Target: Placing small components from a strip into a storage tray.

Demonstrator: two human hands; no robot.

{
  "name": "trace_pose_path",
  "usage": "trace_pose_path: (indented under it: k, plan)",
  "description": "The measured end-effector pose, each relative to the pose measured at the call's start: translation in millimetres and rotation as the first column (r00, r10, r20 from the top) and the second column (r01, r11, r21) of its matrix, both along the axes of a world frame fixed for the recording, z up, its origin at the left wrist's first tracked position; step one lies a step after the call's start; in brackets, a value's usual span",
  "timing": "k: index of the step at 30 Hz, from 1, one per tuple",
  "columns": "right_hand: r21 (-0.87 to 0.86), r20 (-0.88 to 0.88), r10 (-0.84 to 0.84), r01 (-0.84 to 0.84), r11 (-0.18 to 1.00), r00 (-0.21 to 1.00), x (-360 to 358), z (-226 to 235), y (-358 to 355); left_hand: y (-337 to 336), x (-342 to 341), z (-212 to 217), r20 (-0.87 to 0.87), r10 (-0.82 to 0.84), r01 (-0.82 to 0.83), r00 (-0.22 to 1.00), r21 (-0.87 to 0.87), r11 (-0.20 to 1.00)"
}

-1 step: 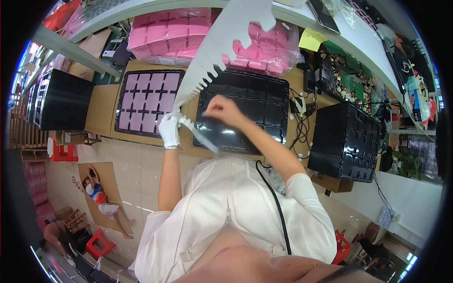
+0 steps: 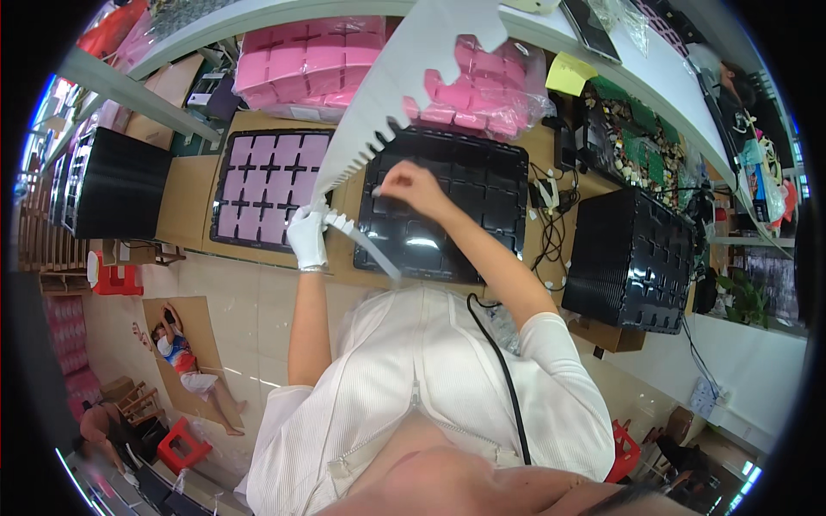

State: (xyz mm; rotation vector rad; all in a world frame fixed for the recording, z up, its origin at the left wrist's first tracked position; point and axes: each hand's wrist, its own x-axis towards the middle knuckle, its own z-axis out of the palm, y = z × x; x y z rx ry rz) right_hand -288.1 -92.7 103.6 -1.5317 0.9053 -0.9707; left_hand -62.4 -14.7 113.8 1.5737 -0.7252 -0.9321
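In the middle of the frame, the left hand [image 2: 307, 236], in a white glove, has its fingers closed around a white strip [image 2: 370, 103] with teeth and notches along one edge. The strip rises from the glove to the top edge of the frame, while its loose lower end bends down to the right of the glove, toward the jacket [image 2: 379, 344]. The right hand [image 2: 413, 187], bare, is above the black tray [image 2: 482, 163] just right of centre, its fingers curled in; a small pale spot shows at the fingertips, and I cannot tell whether they pinch anything. Left of the gloved hand, another tray [image 2: 219, 189] holds rows of pale purple blocks [image 2: 261, 153] on the brown tabletop [image 2: 185, 198]. Stacks of black trays stand at the left of the frame [image 2: 120, 185] and at the right [image 2: 602, 249]. Behind the two trays, toward the top of the frame, pink foam blocks [image 2: 310, 60] are wrapped in clear plastic. A yellow note [image 2: 570, 74] hangs from the white shelf at upper right, near green circuit boards [image 2: 641, 120], and dark cables [image 2: 559, 215] lie tangled between the black tray and the right stack.
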Motion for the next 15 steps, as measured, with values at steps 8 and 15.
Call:
trace_pose_path:
  k: [8, 15]
  plan:
    - [-0.229, -0.620, -0.326, 0.233, 0.945, 0.713, -22, -58, -105, -20, -5, 11, -0.145, -0.035, 0.036, 0.989, 0.007, 0.999]
    - [-0.160, -0.652, -0.287, 0.242, 0.957, 0.702, -17, -53, -105, -15, 4, -16, -0.067, -0.076, 0.075, 0.995, -0.012, 0.997]
